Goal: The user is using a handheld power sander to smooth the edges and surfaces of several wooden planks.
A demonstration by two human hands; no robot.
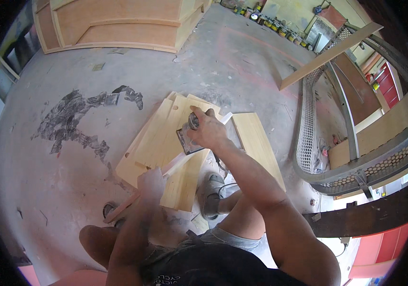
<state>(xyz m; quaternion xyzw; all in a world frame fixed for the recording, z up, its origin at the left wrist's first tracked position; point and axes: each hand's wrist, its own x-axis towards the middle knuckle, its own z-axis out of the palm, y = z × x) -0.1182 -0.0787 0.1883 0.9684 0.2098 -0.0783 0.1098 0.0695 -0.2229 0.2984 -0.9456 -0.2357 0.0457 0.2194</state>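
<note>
My right hand (pixel 209 131) is wrapped round a power sander (pixel 184 141), whose flat square pad lies on a pale wooden board (pixel 154 143). At the board's near edge, my left hand (pixel 151 185) is closed on it, its fingertips partly hidden. Under and beside this board are more pale boards, one of them (pixel 185 188) jutting toward me. Just right of the pile another pale board (pixel 257 145) lies on the floor, partly behind my right forearm. Round holes or notches show near the top board's edges.
My shoe (pixel 211 195) stands close by the boards, a dark cord beside it. A curved metal frame with perforated mesh (pixel 305 148) stands at right, a long plank (pixel 330 58) leaning on it. A large wooden panel structure (pixel 118 28) is at far left; several cans (pixel 280 29) line the wall.
</note>
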